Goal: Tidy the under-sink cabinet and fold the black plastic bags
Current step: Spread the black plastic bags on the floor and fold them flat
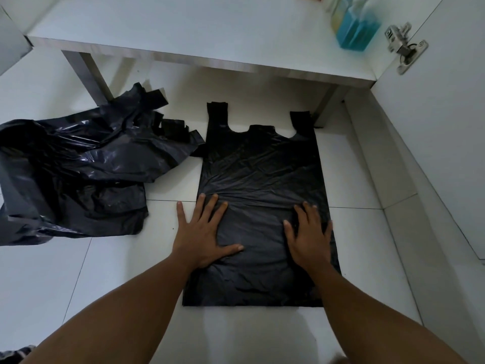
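Observation:
A black plastic bag (262, 169) lies spread flat on the white tiled floor, its two handles pointing toward the cabinet. My left hand (203, 229) presses flat on the bag's left side, fingers spread, the little finger off on the tile. My right hand (309, 235) presses flat on the bag's right side. A crumpled heap of black plastic bags (78, 166) lies on the floor to the left, apart from both hands.
The under-sink cabinet's white floor panel (183, 30) runs across the top, raised on grey legs. A blue liquid bottle (357, 27) stands on it at the right. An open cabinet door (446, 114) with a metal hinge (404, 46) stands at the right.

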The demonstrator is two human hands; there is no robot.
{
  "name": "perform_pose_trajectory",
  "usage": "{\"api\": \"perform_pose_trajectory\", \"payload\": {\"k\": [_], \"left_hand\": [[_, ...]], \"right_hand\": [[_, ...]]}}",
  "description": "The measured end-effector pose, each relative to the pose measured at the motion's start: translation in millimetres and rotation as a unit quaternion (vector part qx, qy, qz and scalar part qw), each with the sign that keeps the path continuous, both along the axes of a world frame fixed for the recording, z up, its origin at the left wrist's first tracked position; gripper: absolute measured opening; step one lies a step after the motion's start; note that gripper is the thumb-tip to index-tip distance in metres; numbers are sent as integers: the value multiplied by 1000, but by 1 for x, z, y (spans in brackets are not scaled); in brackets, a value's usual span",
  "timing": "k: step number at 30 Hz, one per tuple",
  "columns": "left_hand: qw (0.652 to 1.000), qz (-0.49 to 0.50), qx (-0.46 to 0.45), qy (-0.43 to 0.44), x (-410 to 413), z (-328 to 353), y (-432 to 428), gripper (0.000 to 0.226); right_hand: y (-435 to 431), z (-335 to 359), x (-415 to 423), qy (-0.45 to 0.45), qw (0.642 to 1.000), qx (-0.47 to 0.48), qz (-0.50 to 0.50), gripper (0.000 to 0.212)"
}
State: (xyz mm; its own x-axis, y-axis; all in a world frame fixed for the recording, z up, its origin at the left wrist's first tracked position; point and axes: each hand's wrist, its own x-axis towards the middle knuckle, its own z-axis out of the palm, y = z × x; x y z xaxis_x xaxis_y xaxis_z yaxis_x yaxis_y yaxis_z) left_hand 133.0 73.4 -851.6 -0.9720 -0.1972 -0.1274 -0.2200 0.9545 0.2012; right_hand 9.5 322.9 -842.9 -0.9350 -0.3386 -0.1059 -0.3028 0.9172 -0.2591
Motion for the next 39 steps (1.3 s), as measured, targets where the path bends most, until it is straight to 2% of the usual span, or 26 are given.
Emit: {"api": "perform_pose_trajectory", "payload": {"k": [4,7,10,13,21,26,30,32,36,39], "left_hand": [[1000,0,4,6,0,-1,0,116],[1000,3,6,1,-1,-1,0,117],[1000,5,7,-2,-2,-1,1,119],[1000,7,7,2,-3,1,1,122],[1000,10,10,9,-3,2,4,119],[1000,6,24,11,-5,-1,5,105],[1000,7,16,-17,-7,4,3,107],[1000,6,9,-6,-6,11,2,106],[996,1,12,91,-4,29,-3,90],[987,11,-13,157,-10,48,-32,78]], "right_hand": [[35,5,-14,-37,994,74,-77,74],[34,10,-20,-8,989,30,-142,70],[11,13,-21,78,996,12,-52,45],[-7,11,-16,64,998,18,-21,39],[-7,9,-12,52,997,7,-60,45],[-3,9,-12,46,997,15,-67,48],[-4,7,-14,46,997,16,-66,47],[-9,9,-15,59,995,0,-80,43],[-38,25,-28,107,987,-74,-96,33],[-87,47,-37,44,978,-197,-46,27]]}}
